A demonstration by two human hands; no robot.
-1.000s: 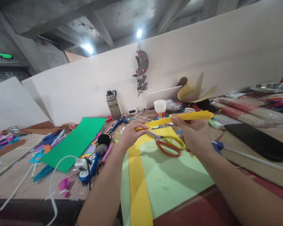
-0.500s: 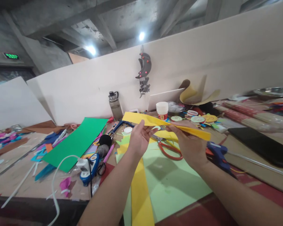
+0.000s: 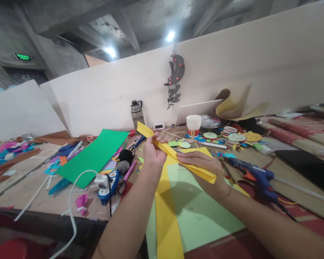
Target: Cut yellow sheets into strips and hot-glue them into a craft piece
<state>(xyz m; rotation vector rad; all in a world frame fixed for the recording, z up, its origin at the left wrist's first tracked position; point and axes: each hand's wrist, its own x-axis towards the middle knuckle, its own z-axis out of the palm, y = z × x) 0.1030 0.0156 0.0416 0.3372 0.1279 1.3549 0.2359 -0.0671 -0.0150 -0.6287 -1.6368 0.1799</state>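
Note:
A narrow yellow strip (image 3: 166, 148), felt or paper and folded along its length, slants down to the right between both hands. My left hand (image 3: 154, 154) is closed around its upper left part, thumb and fingers pinching it. My right hand (image 3: 202, 166) presses it with straight fingers across the lower right part; its thumb is hidden. Below them a wide yellow piece (image 3: 167, 216) lies over a light green sheet (image 3: 205, 216). My right hand and forearm cover part of the sheet.
A blue glue gun (image 3: 259, 176) lies to the right, near a black slab (image 3: 307, 169). On the left are a green sheet (image 3: 94, 156), a blue power strip (image 3: 108, 189) and a white cable (image 3: 72, 216). Behind stand a bottle (image 3: 137, 114) and a paper cup (image 3: 193, 126).
The strip has come lower and tilts more steeply, its right end down. My right hand has moved down and left, nearer my left hand. The red-handled scissors no longer show. The view shifted slightly.

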